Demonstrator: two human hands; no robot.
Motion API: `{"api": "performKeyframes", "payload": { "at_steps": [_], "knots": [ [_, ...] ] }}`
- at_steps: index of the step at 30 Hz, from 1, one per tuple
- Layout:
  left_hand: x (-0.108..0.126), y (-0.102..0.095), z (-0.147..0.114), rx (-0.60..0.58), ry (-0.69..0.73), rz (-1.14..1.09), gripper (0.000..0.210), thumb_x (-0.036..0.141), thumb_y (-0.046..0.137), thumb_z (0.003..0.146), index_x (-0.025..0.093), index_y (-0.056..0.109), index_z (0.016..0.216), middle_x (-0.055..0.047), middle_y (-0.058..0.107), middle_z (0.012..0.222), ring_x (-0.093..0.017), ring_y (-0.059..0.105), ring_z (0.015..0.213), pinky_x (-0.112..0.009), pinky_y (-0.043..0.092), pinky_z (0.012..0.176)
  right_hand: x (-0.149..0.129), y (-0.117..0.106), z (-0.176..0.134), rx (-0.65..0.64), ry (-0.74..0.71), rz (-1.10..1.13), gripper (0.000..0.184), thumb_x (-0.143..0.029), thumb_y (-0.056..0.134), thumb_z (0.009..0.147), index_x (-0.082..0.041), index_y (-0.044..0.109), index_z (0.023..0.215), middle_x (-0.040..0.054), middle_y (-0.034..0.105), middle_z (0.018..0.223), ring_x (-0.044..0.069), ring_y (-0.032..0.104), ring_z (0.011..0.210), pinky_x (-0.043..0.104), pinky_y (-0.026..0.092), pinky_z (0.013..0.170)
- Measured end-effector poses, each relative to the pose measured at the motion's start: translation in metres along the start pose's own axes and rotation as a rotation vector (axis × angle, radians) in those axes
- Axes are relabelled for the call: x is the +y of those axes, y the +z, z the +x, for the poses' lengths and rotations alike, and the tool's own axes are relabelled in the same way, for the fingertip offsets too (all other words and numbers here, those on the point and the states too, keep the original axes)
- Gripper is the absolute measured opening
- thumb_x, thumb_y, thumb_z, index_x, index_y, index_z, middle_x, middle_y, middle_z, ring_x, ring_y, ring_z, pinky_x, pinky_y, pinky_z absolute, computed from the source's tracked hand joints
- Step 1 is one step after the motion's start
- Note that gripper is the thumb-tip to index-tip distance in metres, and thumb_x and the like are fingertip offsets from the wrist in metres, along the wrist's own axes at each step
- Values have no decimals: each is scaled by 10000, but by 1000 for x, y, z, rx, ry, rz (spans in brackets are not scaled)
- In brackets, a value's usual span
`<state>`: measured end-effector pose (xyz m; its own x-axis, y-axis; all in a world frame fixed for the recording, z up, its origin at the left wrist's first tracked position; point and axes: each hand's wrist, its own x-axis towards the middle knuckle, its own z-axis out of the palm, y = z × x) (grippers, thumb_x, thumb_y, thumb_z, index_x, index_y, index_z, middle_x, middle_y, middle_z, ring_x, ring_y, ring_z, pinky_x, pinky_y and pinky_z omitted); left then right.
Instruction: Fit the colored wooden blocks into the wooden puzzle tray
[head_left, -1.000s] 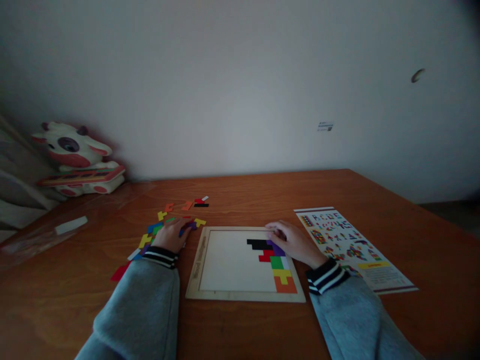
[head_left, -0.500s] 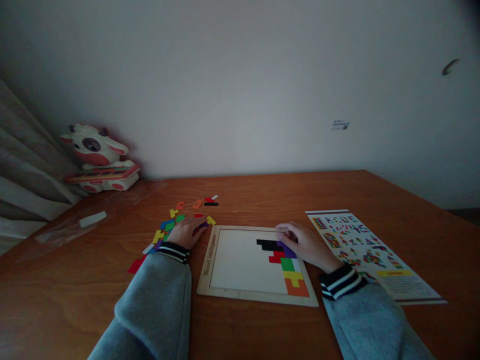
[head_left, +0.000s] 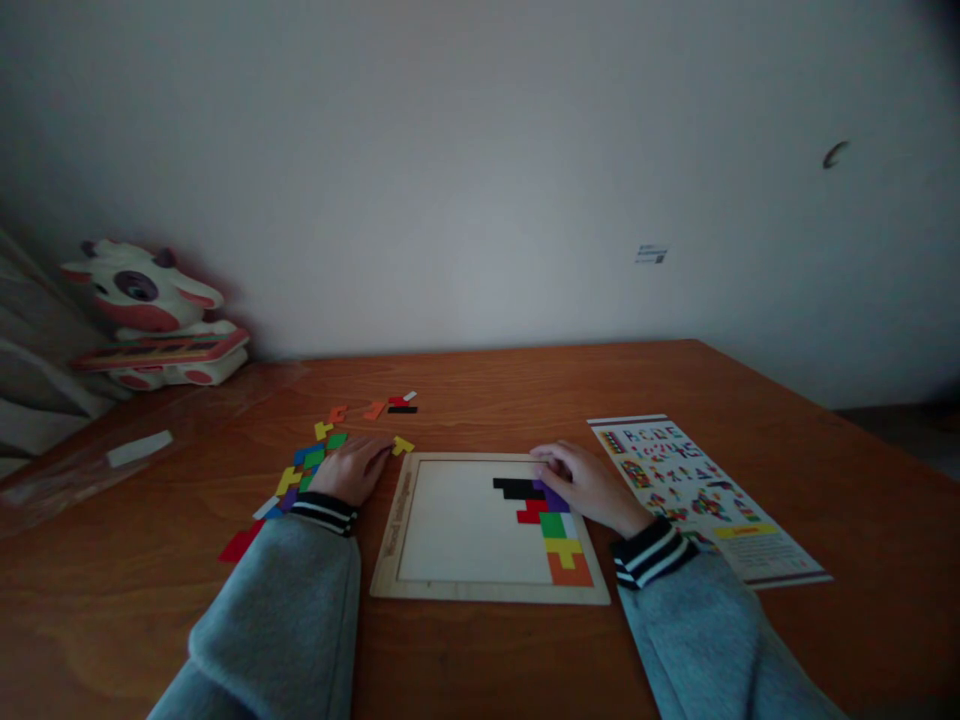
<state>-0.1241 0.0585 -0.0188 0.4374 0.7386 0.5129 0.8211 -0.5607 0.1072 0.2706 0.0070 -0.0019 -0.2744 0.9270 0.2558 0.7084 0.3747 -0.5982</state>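
1. The left hand [head_left: 351, 470] is laid flat, palm down, on the loose pieces [head_left: 304, 465] scattered on the worktop [head_left: 480, 390] left of the tray [head_left: 394, 530]; whether its grip is closed on a piece cannot be told.
2. The right hand [head_left: 589, 485] is rested at the tray's right edge, fingertips on the purple piece [head_left: 553, 498]; nothing is clamped.
3. Set pieces [head_left: 559, 545] are stacked along the tray's right side.
4. A sheet [head_left: 705, 495] is laid right of the tray.
5. A cow toy [head_left: 150, 315] is seen far left.
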Motion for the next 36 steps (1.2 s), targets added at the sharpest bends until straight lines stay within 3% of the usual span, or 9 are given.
{"api": "performKeyframes", "payload": {
  "at_steps": [5, 8, 14, 17, 20, 27, 36],
  "knots": [
    [16, -13, 9, 161, 34, -29, 207, 295, 533, 907, 199, 716, 904, -78, 716, 957, -239, 656, 896, -404, 522, 835, 3, 2, 0, 10, -13, 2, 212, -292, 565, 892, -186, 664, 1047, 47, 641, 825, 176, 584, 730, 312, 452, 708],
    [37, -19, 15, 221, 21, -118, 167, 292, 567, 894, 200, 707, 891, -74, 696, 915, -214, 648, 848, -368, 535, 790, 4, 3, 0, 14, -19, 12, 220, -300, 566, 895, -184, 659, 1056, 45, 640, 828, 178, 588, 740, 311, 455, 708],
    [87, -17, 17, 99, -30, -478, 155, 231, 532, 917, 179, 627, 1027, -43, 667, 882, -131, 662, 760, -223, 577, 662, 3, 1, 0, 11, -10, -7, 231, -323, 552, 911, -188, 656, 1066, 55, 650, 866, 181, 587, 782, 312, 458, 723],
    [102, -14, 16, 10, 41, -540, 206, 204, 495, 930, 194, 662, 1050, -57, 659, 936, -133, 657, 819, -223, 576, 702, 4, 2, 0, 22, -12, -1, 239, -327, 556, 908, -186, 655, 1073, 55, 650, 860, 179, 584, 778, 313, 460, 723],
    [105, -9, 15, 1, 139, -451, 230, 199, 496, 928, 201, 704, 1025, -64, 661, 916, -146, 649, 822, -249, 561, 745, 5, 3, 0, 29, -12, -2, 239, -323, 560, 904, -186, 659, 1073, 52, 649, 856, 177, 586, 764, 316, 459, 723],
    [95, 3, 10, 9, 188, -219, 248, 339, 534, 941, 194, 728, 994, -70, 670, 880, -157, 647, 772, -261, 555, 710, 4, 1, 0, 26, -29, 4, 223, -304, 565, 898, -194, 661, 1067, 50, 651, 858, 178, 590, 766, 318, 460, 736],
    [97, -3, 10, 75, 229, -148, 321, 399, 562, 932, 186, 704, 738, -21, 642, 708, -125, 617, 650, -231, 499, 619, 5, 3, 0, 24, -16, 9, 235, -319, 557, 911, -180, 660, 1071, 50, 638, 865, 177, 587, 778, 311, 451, 730]
  ]
}}
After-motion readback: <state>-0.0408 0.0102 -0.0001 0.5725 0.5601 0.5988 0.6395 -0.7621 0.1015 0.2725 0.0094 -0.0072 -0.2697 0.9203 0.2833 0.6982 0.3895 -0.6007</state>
